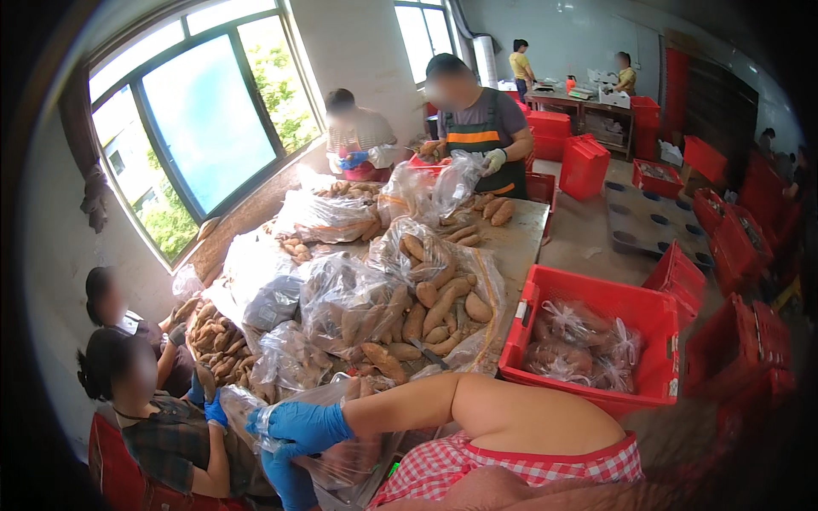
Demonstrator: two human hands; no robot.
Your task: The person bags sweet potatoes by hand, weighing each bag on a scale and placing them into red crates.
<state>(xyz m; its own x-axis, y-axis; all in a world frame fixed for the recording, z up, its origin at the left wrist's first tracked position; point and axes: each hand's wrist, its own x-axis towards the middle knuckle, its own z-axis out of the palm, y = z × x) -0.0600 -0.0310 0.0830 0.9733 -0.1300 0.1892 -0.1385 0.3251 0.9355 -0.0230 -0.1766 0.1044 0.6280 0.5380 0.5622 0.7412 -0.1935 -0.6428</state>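
Note:
Both my hands wear blue gloves at the near left of the table. My right hand (302, 427), its bare forearm reaching across from the right, is closed on the gathered edge of a clear plastic bag (341, 464). Just below it my left hand (290, 484) is against the same bag; its fingers are partly hidden. Beyond my arm, brown sweet potatoes (443, 311) lie heaped on the table, some loose and some in clear bags (349, 298). A knife (430, 353) rests among them, its blade toward me.
A red crate (588, 294) with bagged produce (579, 345) stands right of the table. Two co-workers (162, 409) sit close on the left, one near my hands. Two more stand at the table's far end (524, 213). Red crates (584, 166) are stacked on the floor behind.

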